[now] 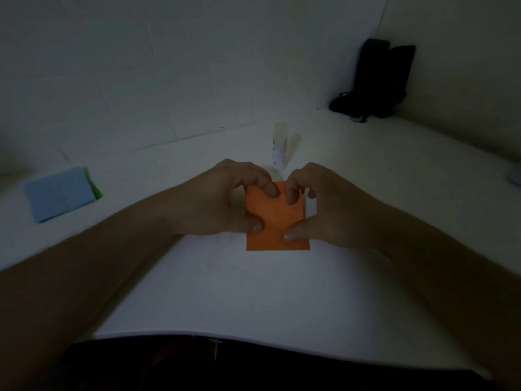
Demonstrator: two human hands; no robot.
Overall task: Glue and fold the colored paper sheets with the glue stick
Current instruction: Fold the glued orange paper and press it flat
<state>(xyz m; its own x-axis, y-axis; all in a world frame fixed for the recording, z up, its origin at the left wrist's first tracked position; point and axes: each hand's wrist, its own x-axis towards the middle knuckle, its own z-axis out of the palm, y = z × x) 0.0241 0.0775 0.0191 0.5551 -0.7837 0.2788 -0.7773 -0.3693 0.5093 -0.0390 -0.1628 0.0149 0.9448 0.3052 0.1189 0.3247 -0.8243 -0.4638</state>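
Observation:
An orange paper sheet lies at the middle of the white table, its far part folded over. My left hand pinches its left side, thumb on the near face and fingers curled over the far edge. My right hand pinches the right side the same way, thumb pressing near the lower right. A white glue stick stands upright with its cap on just behind the hands, touched by neither.
A stack of paper sheets, light blue on top with green showing at its right edge, lies at the left. A black object stands in the far right corner against the wall. The table's near edge runs along the bottom.

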